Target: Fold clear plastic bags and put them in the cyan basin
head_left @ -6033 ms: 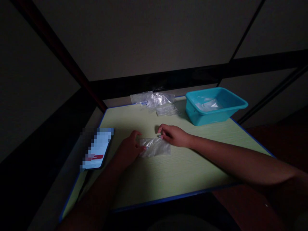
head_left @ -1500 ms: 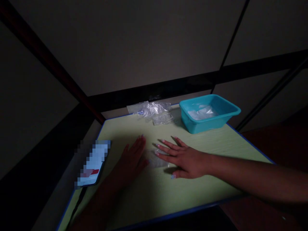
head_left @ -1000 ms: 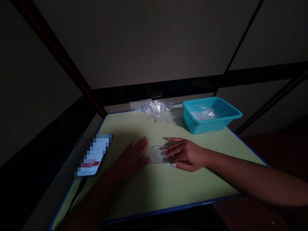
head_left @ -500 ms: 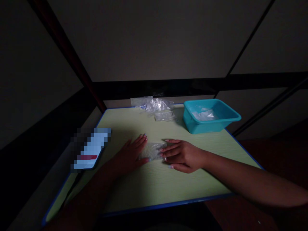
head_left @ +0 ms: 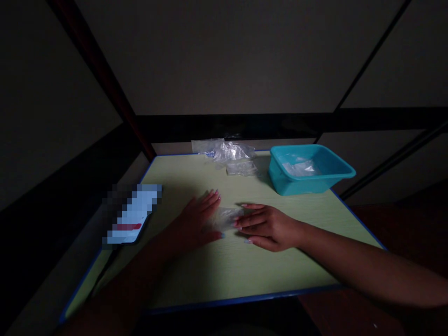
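A clear plastic packet (head_left: 226, 218) lies flat on the light green table (head_left: 245, 275), between my two hands. My left hand (head_left: 199, 219) is spread over its left end, thumb toward me and fingers pointing away. At the right end, my right hand (head_left: 264, 226) rests with its fingers apart and its fingertips on the plastic. The palm of my left hand hides part of the packet.
A turquoise basin (head_left: 311, 184) with clear plastic inside stands at the back right. Crumpled clear bags (head_left: 231, 151) and a folded one (head_left: 241, 168) lie at the back edge. A phone (head_left: 135, 214) with a cable is at the left edge.
My left hand has slid slightly to the right over the packet and covers more of it. My right hand has stayed almost where it was. The view has shifted a little.
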The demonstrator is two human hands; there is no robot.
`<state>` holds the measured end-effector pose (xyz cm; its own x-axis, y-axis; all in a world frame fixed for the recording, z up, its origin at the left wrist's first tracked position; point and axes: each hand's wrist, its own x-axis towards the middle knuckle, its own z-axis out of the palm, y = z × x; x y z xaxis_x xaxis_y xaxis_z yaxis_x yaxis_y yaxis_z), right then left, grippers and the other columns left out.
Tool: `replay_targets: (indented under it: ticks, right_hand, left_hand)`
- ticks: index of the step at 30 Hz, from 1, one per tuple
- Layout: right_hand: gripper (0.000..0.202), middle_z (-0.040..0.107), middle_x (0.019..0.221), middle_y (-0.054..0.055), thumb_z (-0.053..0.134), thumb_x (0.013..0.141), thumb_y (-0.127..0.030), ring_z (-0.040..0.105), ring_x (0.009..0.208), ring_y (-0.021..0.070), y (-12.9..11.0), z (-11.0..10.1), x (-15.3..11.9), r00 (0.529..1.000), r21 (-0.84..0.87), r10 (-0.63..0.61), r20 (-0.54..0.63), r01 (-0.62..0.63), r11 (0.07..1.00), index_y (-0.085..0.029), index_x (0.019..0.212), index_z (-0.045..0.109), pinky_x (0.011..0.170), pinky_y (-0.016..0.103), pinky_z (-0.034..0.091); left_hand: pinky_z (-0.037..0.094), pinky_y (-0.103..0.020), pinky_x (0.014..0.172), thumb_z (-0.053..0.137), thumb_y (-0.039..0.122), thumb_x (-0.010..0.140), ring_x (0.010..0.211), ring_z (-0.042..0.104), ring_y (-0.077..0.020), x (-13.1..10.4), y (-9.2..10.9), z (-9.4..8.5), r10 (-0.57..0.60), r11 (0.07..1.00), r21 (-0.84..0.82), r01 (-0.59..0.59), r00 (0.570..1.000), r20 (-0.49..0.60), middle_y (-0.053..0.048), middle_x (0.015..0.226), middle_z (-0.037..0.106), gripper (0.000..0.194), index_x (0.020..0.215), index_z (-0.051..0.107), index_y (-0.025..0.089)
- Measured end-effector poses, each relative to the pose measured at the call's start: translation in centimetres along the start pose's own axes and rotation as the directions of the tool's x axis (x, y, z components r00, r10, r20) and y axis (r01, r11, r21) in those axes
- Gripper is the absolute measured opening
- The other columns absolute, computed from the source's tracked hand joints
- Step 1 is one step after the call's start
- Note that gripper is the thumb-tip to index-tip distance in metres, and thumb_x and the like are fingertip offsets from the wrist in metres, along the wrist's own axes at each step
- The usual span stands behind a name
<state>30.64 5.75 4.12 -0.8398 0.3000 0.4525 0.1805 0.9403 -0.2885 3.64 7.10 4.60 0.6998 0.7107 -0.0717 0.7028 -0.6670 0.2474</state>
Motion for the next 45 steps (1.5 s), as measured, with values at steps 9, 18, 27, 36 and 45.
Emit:
replay_targets:
  ticks: [9,18,27,36,45]
  right_hand:
    - [0.026,0.070,0.110,0.013,0.058,0.088,-0.013,0.066,0.105,0.0176,-0.2,0.3,0.3,0.840,0.422,0.387,-0.381,-0.214,0.881,-0.018,0.110,0.070,0.089,0.030,0.054]
    - [0.029,0.062,0.123,0.009,0.065,0.083,-0.022,0.063,0.077,0.0103,0.4,1.0,0.2,0.651,0.685,0.692,-0.310,-0.352,0.638,-0.023,0.112,0.070,0.061,0.021,0.052]
    - [0.036,0.051,0.125,0.012,0.070,0.073,-0.021,0.064,0.072,0.0130,2.0,2.6,-0.3,0.613,0.780,0.786,-0.081,-0.452,0.433,-0.018,0.109,0.069,0.060,0.030,0.060]
    - [0.033,0.063,0.096,0.007,0.073,0.073,-0.037,0.063,0.062,0.0110,1.6,1.9,0.4,0.613,0.761,0.790,0.005,-0.515,0.395,-0.013,0.097,0.069,0.057,0.025,0.056]
    - [0.026,0.066,0.081,0.003,0.075,0.069,-0.033,0.061,0.059,0.0108,1.7,2.0,0.4,0.582,0.804,0.813,0.019,-0.492,0.334,-0.013,0.085,0.070,0.054,0.023,0.054]
  left_hand:
    - [0.035,-0.041,0.107,0.045,0.044,0.091,0.120,0.057,-0.0265,0.8,1.0,0.1,-0.059,0.925,-0.379,0.028,0.996,-0.071,-0.008,0.131,0.062,0.042,0.122,0.062,0.020]
    - [0.053,-0.034,0.079,0.069,0.049,0.073,0.079,0.069,-0.0225,0.8,1.4,-0.6,-0.352,0.127,-0.987,0.097,0.935,0.047,-0.006,0.084,0.074,0.037,0.089,0.069,0.015]
    - [0.053,-0.033,0.056,0.058,0.041,0.080,0.056,0.061,-0.0155,0.9,0.8,-0.7,-0.624,0.458,-0.861,0.222,0.770,-0.134,-0.005,0.090,0.068,0.047,0.120,0.051,0.017]
    - [0.018,-0.058,0.113,0.047,0.060,0.088,0.142,0.027,-0.0332,1.1,3.1,1.7,0.202,0.979,0.034,-0.202,0.920,-0.337,-0.019,0.153,0.034,0.075,0.147,0.030,0.016]
    - [0.015,-0.061,0.114,0.043,0.053,0.092,0.145,0.022,-0.0297,1.0,3.6,1.5,0.018,0.997,0.080,-0.020,1.000,0.019,-0.019,0.155,0.022,0.073,0.149,0.026,0.012]
